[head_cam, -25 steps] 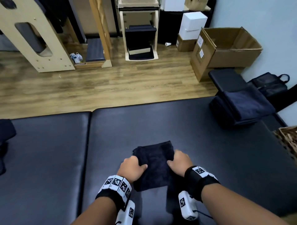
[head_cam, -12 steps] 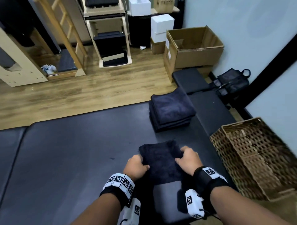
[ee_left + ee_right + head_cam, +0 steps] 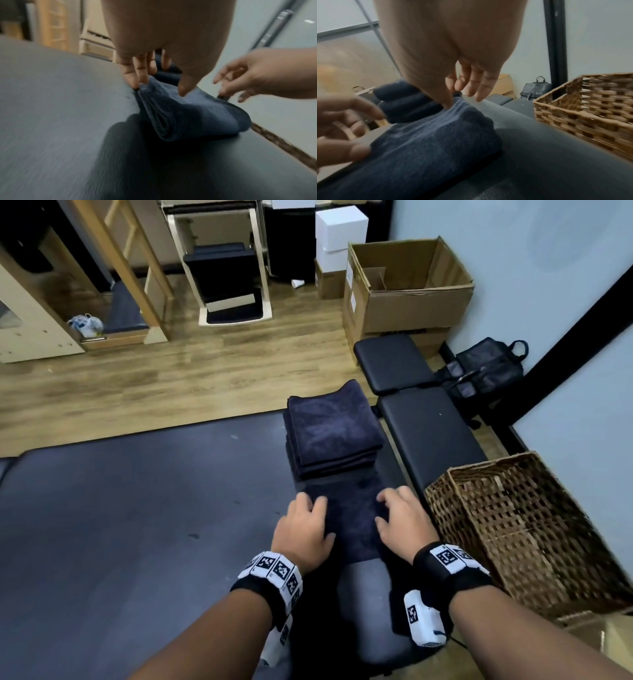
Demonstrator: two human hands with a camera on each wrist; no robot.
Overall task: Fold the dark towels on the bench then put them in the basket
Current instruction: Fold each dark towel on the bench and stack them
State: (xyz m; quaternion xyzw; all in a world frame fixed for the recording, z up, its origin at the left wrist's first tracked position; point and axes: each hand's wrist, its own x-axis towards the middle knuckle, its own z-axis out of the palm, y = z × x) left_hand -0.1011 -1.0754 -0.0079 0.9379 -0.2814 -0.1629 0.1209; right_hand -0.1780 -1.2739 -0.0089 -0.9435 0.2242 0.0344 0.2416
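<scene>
A folded dark towel lies flat on the black bench, just in front of a stack of folded dark towels. My left hand is at its left edge, with straight fingers touching the side and the thumb resting on top. At the towel's right edge is my right hand; its thumb touches the towel while its fingers hang spread beyond it. The wicker basket stands to the right, off the bench, and shows nothing inside.
A narrow black padded bench runs behind the basket, and a black bag leans on the wall. An open cardboard box, white boxes and wooden racks stand on the wood floor beyond.
Both hands moved the folded towel away from me and to the right, up to the stack. Their fingers went from curled round the towel's sides to spread and loose.
</scene>
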